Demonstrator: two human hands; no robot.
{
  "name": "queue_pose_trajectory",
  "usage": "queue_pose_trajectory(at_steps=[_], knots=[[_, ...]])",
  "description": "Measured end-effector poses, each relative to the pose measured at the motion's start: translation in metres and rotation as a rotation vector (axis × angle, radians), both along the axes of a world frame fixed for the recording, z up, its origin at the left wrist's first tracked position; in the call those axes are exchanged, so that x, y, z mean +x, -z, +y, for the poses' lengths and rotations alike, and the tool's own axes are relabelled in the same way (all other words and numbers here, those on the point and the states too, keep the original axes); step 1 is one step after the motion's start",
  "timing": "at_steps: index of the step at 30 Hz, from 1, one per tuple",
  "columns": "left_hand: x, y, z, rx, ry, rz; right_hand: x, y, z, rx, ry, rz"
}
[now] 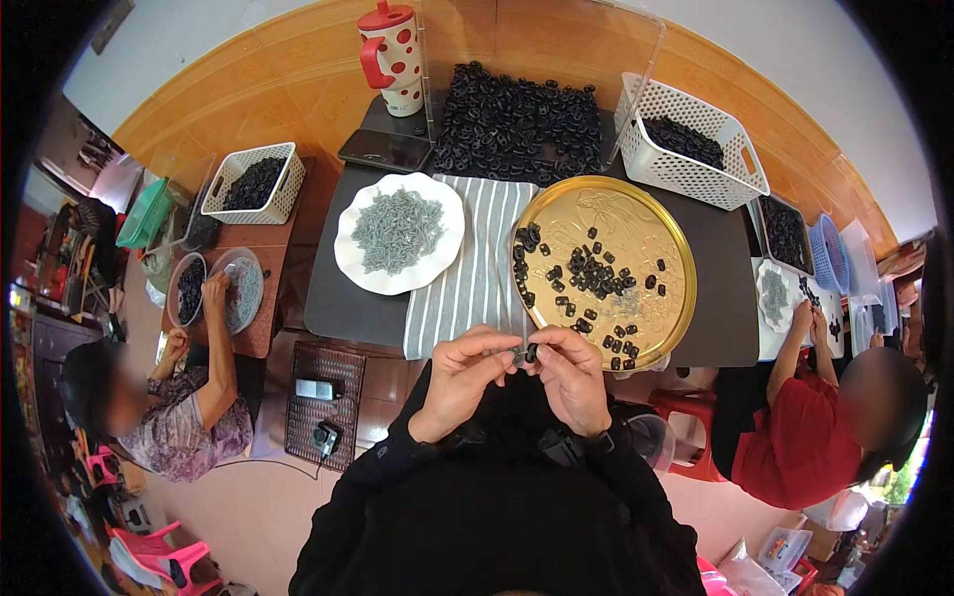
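Note:
My left hand (463, 379) and my right hand (570, 381) meet at the fingertips in front of my chest, near the table's front edge. Between my right thumb and finger is a small black plastic part (532, 353) with an opening in it. My left fingers pinch a small grey piece, mostly hidden by the fingertips. Just beyond my right hand lies a round gold tray (651, 214) with several loose black parts (593, 275) on it. A white scalloped plate (350, 260) to the left carries a heap of small grey pieces (399, 230).
A striped cloth (449, 308) lies under the plate and tray. Behind stand a clear bin of black parts (522, 119), a white basket (730, 169), a phone (386, 149) and a spotted tumbler (400, 60). One person (189, 422) works at left, another (795, 422) at right.

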State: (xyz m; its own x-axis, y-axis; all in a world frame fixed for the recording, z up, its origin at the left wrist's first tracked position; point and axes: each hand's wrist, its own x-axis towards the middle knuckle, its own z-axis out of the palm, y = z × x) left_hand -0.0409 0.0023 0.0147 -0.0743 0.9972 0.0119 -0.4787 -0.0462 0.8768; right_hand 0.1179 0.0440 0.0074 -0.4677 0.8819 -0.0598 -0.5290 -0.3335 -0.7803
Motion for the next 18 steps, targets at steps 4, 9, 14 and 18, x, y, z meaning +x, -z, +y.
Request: queue_pose_trajectory(at_steps=[4, 9, 14, 18], knots=[[-0.001, -0.001, -0.001, -0.009, 0.008, 0.056, 0.0, 0.001, 0.001, 0.093, 0.013, -0.061], [-0.001, -0.001, -0.001, -0.015, -0.007, 0.03, 0.0, 0.002, 0.0, 0.12, 0.024, -0.089], [-0.005, 0.005, 0.001, -0.024, -0.069, -0.033, -0.002, 0.008, 0.004, 0.047, 0.04, 0.006], [-0.006, 0.008, 0.003, -0.056, -0.111, -0.149, -0.012, 0.006, 0.005, -0.056, -0.008, 0.114]])
